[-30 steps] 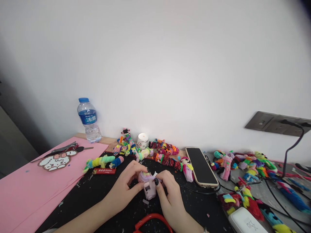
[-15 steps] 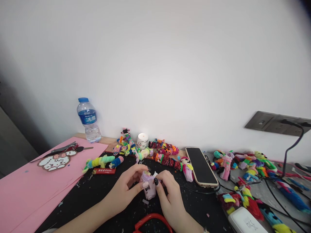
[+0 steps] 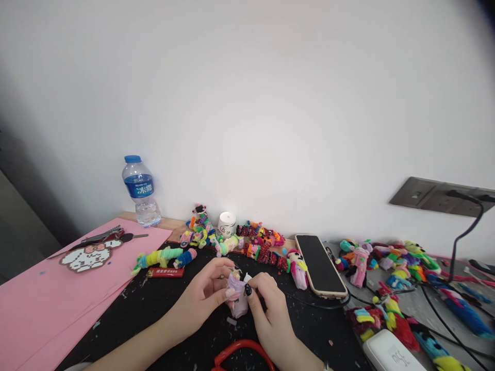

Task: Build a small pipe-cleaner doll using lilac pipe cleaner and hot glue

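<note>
Between my two hands is a small pale lilac craft piece [image 3: 240,307], fuzzy looking, with a lighter lilac strip [image 3: 236,283] across its upper part and a bit of yellow at the top. My left hand [image 3: 211,289] has it pinched from the left, thumb in front and fingers curled behind. On the right side, my right hand [image 3: 268,306] pinches the end of the lilac strip between thumb and index finger, near a small white tip [image 3: 247,277]. Fingers partly cover the piece, so its exact kind is unclear. Below it, a small grey scrap [image 3: 231,321] lies on the black mat.
Pipe-cleaner figures [image 3: 265,255] line the back, beside a white paper roll [image 3: 227,224]. A phone [image 3: 320,265] rests right of them; a white power bank [image 3: 392,353] is front right. Red handles [image 3: 243,344] lie in front. Left are pink sheets [image 3: 23,309] and a water bottle [image 3: 141,193].
The lilac strip now lies across the upper front of the piece, over the dark patch that showed before. My left fingers have shifted slightly; the rest stays put.
</note>
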A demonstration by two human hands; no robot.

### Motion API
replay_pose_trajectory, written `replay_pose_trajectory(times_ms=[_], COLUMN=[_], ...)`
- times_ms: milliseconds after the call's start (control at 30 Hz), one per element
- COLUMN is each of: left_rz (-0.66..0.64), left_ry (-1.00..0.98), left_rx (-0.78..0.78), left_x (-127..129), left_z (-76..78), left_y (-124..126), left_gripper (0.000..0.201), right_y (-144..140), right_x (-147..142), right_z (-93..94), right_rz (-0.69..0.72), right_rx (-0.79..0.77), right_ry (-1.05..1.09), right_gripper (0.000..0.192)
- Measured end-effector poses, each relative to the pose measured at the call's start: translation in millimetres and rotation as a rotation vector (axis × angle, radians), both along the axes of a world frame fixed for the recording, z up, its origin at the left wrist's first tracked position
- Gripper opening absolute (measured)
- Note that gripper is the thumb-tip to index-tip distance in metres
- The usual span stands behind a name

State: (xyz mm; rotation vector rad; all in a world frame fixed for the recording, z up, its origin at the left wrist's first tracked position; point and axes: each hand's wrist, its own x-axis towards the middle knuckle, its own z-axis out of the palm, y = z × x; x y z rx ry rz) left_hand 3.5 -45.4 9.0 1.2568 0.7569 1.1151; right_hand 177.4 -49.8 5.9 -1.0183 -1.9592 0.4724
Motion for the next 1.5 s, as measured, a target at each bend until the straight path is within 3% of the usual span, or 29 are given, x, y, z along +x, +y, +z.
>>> replay_pose_trajectory(times_ms=[1000,1500], left_rz=[-0.1,-0.137], left_ry=[-0.174,-0.155], left_rx=[-0.127,-0.155], left_x=[1.4,0.0], left_z=[-0.8,1.4], left_y=[2.0,2.1], left_gripper=[0.042,0.044], right_y=[-0.5,-2.9], right_x=[0.4,4.0], right_z=[-2.1,-8.4], right_rz=[0.064,0.053], right_rx=[0.03,-0.114], right_ry=[-0.021,-0.008], right_gripper=[0.021,0.019])
